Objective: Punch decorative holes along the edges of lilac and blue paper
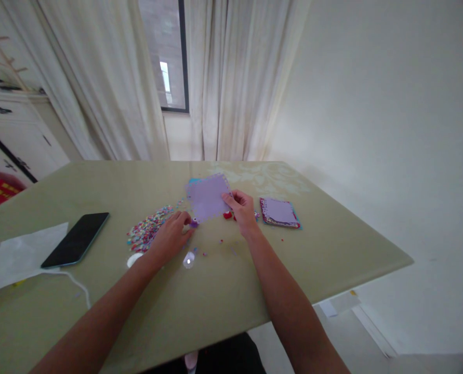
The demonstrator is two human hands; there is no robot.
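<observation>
My right hand (242, 210) pinches a square sheet of purple paper (208, 197) by its right edge, thumb on top. Small notches run along the edges of the sheet. At the sheet's lower left corner, my left hand (173, 232) has its fingers curled at a small purple paper punch (194, 222), partly hidden by the fingertips. A red punch (227, 214) lies beneath my right hand, with another red piece half hidden beside it. Left of my left hand spreads a heap of coloured confetti (149, 228).
On the right lies a stack of notched paper squares (280, 212), purple on top. A small clear piece (188, 260) and a white round piece (134, 259) sit nearer me. At the left are a black phone (77, 239), a white sheet (23, 249) and a white cord (77, 283).
</observation>
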